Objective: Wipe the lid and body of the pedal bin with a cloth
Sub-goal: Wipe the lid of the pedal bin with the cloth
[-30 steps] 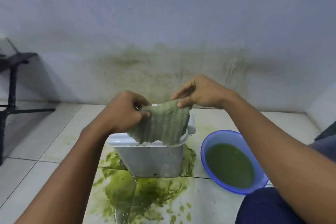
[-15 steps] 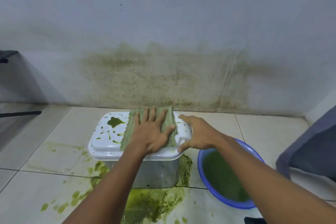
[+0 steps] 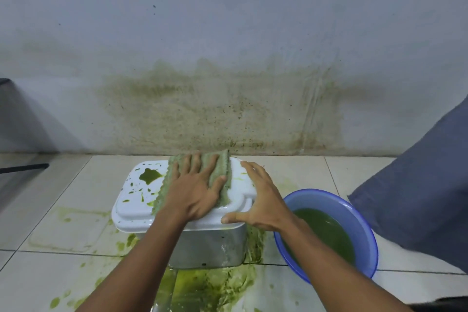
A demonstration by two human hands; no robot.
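1. One bin (image 3: 210, 246) is seen on the tiled floor (image 3: 63, 210) near the wall (image 3: 228, 33). Its lower front is hidden by the left forearm, and no pedal can be made out.
2. One white lid (image 3: 136, 200) is closed on the bin. Its left part is spattered with green liquid; its middle is covered by the cloth (image 3: 222, 172).
3. One green cloth is laid flat across the lid. Its centre is hidden under the left hand (image 3: 195, 190).
4. The left hand is pressed flat on the cloth, fingers spread; nothing is gripped.
5. The right hand (image 3: 263, 200) is spread over the lid's right corner, thumb at the front rim. Whether it is gripped cannot be told.
6. One blue basin (image 3: 354, 210) of green liquid is placed just right of the bin; its near side is hidden by the right forearm.
7. A green puddle (image 3: 202, 286) is cut off at the bottom edge.
8. A grey fabric (image 3: 417, 197) is cut off at the right edge.
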